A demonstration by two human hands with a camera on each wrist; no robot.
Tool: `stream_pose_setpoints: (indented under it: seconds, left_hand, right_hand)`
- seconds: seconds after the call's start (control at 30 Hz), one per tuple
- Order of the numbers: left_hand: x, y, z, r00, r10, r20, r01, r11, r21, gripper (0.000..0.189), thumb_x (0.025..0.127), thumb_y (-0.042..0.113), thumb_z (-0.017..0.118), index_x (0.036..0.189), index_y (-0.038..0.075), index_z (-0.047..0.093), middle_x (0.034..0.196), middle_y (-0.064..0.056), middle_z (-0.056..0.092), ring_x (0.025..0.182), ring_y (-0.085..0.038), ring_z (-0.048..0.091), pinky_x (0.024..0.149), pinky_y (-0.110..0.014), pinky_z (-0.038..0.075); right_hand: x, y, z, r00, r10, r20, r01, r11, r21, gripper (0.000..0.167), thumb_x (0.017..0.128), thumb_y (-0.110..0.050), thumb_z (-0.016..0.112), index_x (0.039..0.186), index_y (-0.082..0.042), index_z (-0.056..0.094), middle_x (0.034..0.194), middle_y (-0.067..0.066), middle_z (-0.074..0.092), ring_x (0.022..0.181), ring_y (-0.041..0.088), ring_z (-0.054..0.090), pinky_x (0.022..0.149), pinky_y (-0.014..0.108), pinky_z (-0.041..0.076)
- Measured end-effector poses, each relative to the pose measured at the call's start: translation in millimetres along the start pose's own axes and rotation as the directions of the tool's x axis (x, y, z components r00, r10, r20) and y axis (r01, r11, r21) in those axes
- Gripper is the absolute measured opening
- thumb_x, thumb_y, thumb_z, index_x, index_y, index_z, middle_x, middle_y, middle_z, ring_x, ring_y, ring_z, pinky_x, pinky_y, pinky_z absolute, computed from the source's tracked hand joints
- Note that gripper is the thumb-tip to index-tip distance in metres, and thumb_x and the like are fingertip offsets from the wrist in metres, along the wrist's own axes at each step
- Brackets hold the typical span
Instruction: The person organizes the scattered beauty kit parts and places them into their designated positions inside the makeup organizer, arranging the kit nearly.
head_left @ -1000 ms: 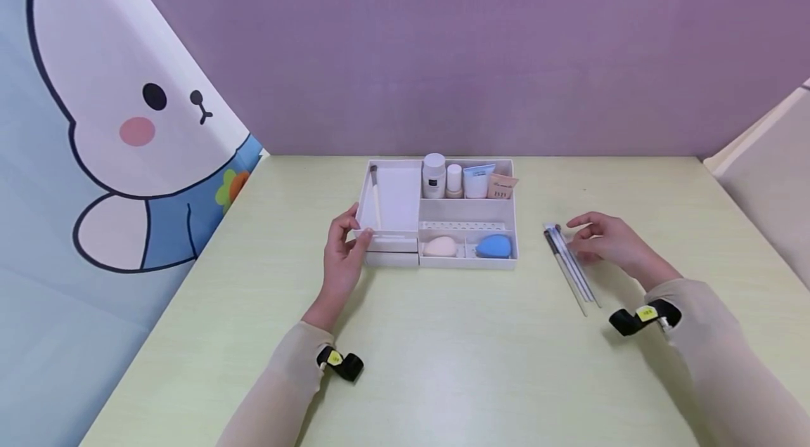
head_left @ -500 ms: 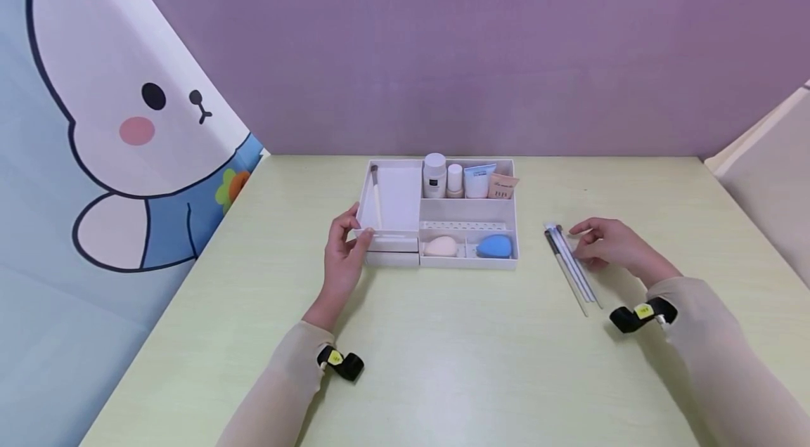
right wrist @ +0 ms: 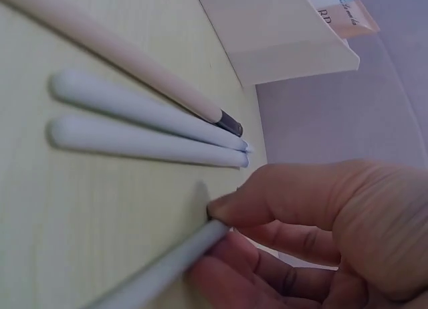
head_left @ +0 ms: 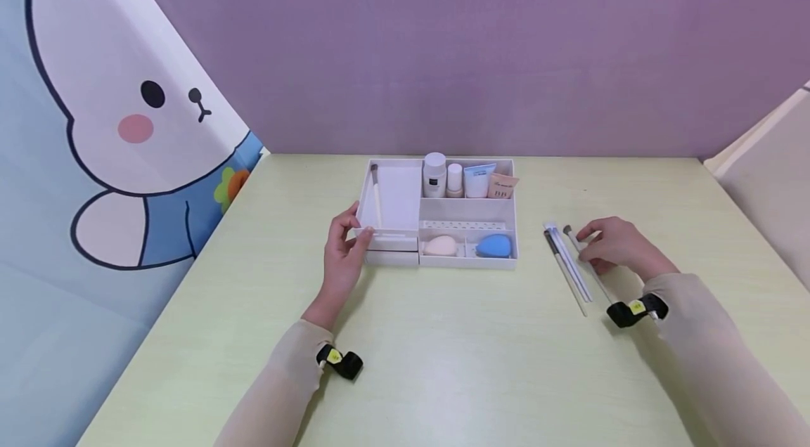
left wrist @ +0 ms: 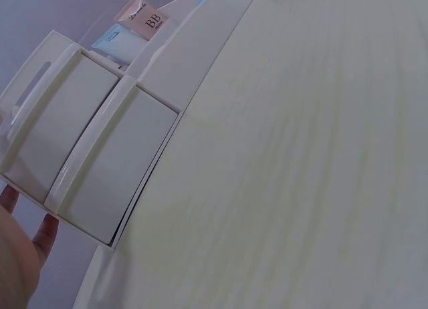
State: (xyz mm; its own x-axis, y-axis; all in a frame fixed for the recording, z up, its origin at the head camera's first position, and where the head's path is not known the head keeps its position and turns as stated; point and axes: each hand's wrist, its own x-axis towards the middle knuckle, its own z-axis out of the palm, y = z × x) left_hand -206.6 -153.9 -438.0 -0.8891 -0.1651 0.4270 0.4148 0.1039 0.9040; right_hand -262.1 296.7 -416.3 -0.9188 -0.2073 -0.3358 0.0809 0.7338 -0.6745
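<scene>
My left hand (head_left: 344, 250) holds the front left corner of a white desktop organizer (head_left: 468, 211), thumb at the front and fingers along the side wall. Two drawer fronts (left wrist: 120, 168) show in the left wrist view. To the right, my right hand (head_left: 623, 249) pinches a thin makeup brush (right wrist: 160, 265) between thumb and fingers, its dark tip (head_left: 567, 230) pointing away. Beside it on the table lie two pale brushes (right wrist: 140, 115) and another brush with a dark ferrule (right wrist: 229, 122). One more makeup brush (head_left: 377, 197) lies in the organizer's left tray.
In the organizer's back row stand a white bottle (head_left: 434, 176), a smaller bottle (head_left: 454, 181), a blue tube (head_left: 477, 181) and a beige BB tube (head_left: 503, 185). A pale pink sponge (head_left: 441, 246) and a blue sponge (head_left: 493, 246) sit in front. A purple cloth (head_left: 468, 46) hangs behind the table.
My right hand has moved slightly right, drawing one makeup brush away from the group. The left hand and the organizer have stayed put.
</scene>
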Motion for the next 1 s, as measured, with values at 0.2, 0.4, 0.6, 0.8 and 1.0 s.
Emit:
stream_pose_setpoints:
  seconds: [0.2, 0.4, 0.6, 0.8, 1.0]
  left_hand:
    - [0.2, 0.9, 0.6, 1.0, -0.001, -0.008, 0.001, 1.0, -0.009, 0.017, 0.095, -0.005, 0.058, 0.104, -0.008, 0.043, 0.148, -0.019, 0.045, 0.127, -0.028, 0.046, 0.083, -0.023, 0.043]
    - [0.2, 0.9, 1.1, 1.0, -0.001, -0.015, 0.001, 1.0, -0.017, 0.018, 0.095, -0.006, 0.057, 0.105, -0.009, 0.043, 0.147, -0.02, 0.045, 0.125, -0.025, 0.047, 0.082, -0.023, 0.044]
    - [-0.7, 1.7, 1.3, 1.0, -0.011, -0.015, 0.011, 1.0, -0.02, 0.018, 0.095, -0.006, 0.058, 0.104, -0.009, 0.043, 0.148, -0.019, 0.045, 0.125, -0.022, 0.047, 0.082, -0.022, 0.044]
    - [-0.2, 2.3, 1.4, 1.0, -0.007, -0.021, 0.006, 1.0, -0.023, 0.018, 0.093, -0.01, 0.057, 0.104, -0.012, 0.043, 0.148, -0.024, 0.043, 0.132, -0.03, 0.043, 0.08, -0.022, 0.043]
    - [-0.1, 6.7, 1.7, 0.999, -0.025, -0.023, 0.024, 1.0, -0.018, 0.018, 0.092, -0.014, 0.056, 0.103, -0.015, 0.042, 0.147, -0.026, 0.043, 0.124, -0.024, 0.047, 0.08, -0.023, 0.044]
  right_hand:
    - [-1.4, -4.5, 2.3, 1.0, 0.002, -0.016, -0.003, 1.0, -0.027, 0.042, 0.08, -0.005, 0.069, 0.116, 0.012, 0.054, 0.091, 0.018, 0.067, 0.063, 0.017, 0.063, 0.059, 0.037, 0.057]
    - [0.9, 0.4, 0.0, 1.0, -0.005, 0.004, 0.005, 1.0, -0.025, 0.044, 0.081, -0.007, 0.069, 0.117, 0.012, 0.053, 0.092, 0.017, 0.065, 0.066, 0.018, 0.062, 0.06, 0.038, 0.056]
    - [0.2, 5.8, -4.1, 0.999, -0.023, 0.038, 0.021, 0.999, 0.05, 0.046, 0.083, -0.007, 0.068, 0.12, 0.014, 0.05, 0.092, 0.012, 0.065, 0.068, 0.019, 0.062, 0.061, 0.039, 0.057]
    - [-1.0, 5.9, -2.7, 0.998, -0.058, 0.036, 0.051, 0.985, 0.167, 0.049, 0.085, -0.005, 0.067, 0.126, 0.014, 0.047, 0.092, 0.008, 0.066, 0.071, 0.018, 0.064, 0.063, 0.036, 0.057]
    - [-1.5, -0.5, 0.2, 0.994, -0.107, 0.018, 0.098, 0.955, 0.28, 0.051, 0.087, -0.002, 0.066, 0.13, 0.014, 0.043, 0.091, 0.007, 0.066, 0.07, 0.019, 0.066, 0.063, 0.037, 0.057]
